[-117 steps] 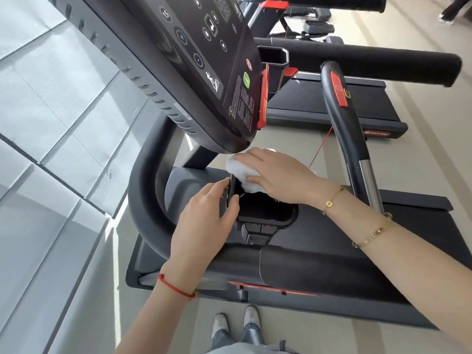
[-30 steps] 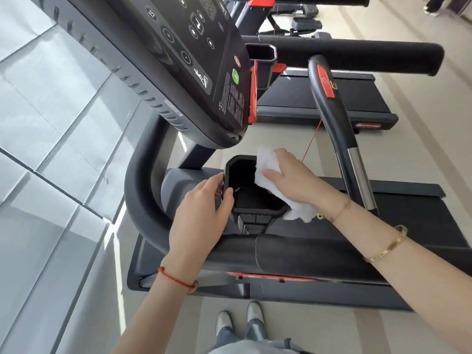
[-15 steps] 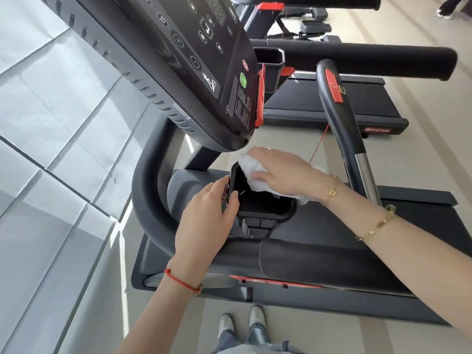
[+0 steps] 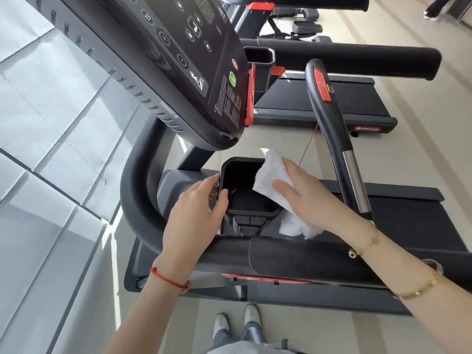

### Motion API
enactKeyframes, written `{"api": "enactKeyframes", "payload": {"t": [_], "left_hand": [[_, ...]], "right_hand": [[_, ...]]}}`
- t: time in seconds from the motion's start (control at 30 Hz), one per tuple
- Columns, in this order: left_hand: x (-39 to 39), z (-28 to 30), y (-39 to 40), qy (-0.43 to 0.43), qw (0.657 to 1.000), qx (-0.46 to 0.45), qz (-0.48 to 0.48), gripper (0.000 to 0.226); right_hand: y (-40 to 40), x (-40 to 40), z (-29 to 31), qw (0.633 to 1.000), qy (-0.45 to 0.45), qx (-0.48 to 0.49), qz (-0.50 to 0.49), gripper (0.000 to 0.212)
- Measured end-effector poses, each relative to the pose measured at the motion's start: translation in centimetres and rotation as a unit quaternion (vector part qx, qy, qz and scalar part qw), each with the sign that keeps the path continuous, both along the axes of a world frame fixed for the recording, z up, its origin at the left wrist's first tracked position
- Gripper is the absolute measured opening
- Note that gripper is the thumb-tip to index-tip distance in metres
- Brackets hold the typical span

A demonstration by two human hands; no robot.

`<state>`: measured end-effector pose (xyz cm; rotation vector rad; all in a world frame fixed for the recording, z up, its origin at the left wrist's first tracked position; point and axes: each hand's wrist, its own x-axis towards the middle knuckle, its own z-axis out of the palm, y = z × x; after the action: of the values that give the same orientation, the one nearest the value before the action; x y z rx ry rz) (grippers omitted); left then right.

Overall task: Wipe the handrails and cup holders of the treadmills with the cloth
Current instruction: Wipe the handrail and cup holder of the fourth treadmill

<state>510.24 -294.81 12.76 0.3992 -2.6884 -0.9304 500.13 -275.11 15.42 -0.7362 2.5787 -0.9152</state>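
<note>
Whereas half a second ago the cloth (image 4: 274, 175) was pushed down over the far corner of the cup holder (image 4: 231, 163) under the console (image 4: 178, 60), it is now drawn back along the right-hand rim, so that most of the dark interior is exposed again. The cloth is pressed against that rim by the right hand (image 4: 304, 192), whose fingers are laid nearly straight over the fabric with the thumb on top; its loose tail is seen hanging below the wrist, beside the holder. The holder's left wall is gripped by the left hand (image 4: 196, 213), thumb curled over the edge and fingers on the outside, as it was before. From this a back-and-forth stroke around the rim can be judged to be in progress. The upright handrail (image 4: 329, 118) and the padded front bar (image 4: 293, 254) are not touched by the cloth, and the far treadmill (image 4: 319, 103) is judged to be left for later.
</note>
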Motion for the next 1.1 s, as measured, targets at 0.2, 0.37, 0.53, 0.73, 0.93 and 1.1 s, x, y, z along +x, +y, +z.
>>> {"api": "enactKeyframes", "payload": {"t": [0.2, 0.37, 0.53, 0.73, 0.93, 1.1], "left_hand": [[0.5, 0.4, -0.7, 0.022, 0.999, 0.012, -0.02, 0.038], [1.2, 0.6, -1.0, 0.039, 0.999, 0.032, -0.014, 0.037], [1.6, 0.3, -0.8, 0.016, 1.0, 0.023, -0.006, 0.035], [1.5, 0.4, -0.8, 0.012, 1.0, 0.012, -0.003, 0.034], [1.4, 0.5, -0.4, 0.008, 1.0, 0.017, 0.002, 0.033], [1.5, 0.6, -0.6, 0.005, 1.0, 0.009, -0.005, 0.035]], "right_hand": [[1.6, 3.4, 2.1, 0.992, 0.031, 0.022, 0.12, 0.05], [-3.5, 4.2, 0.9, 0.958, 0.106, 0.159, 0.213, 0.035], [-2.6, 3.5, 0.6, 0.955, 0.119, 0.144, 0.229, 0.035], [0.6, 2.0, 1.2, 0.942, 0.149, 0.145, 0.264, 0.034], [-4.3, 3.1, 0.5, 0.954, 0.112, 0.155, 0.23, 0.039], [-0.4, 2.8, 0.7, 0.958, 0.126, 0.102, 0.236, 0.029]]}}
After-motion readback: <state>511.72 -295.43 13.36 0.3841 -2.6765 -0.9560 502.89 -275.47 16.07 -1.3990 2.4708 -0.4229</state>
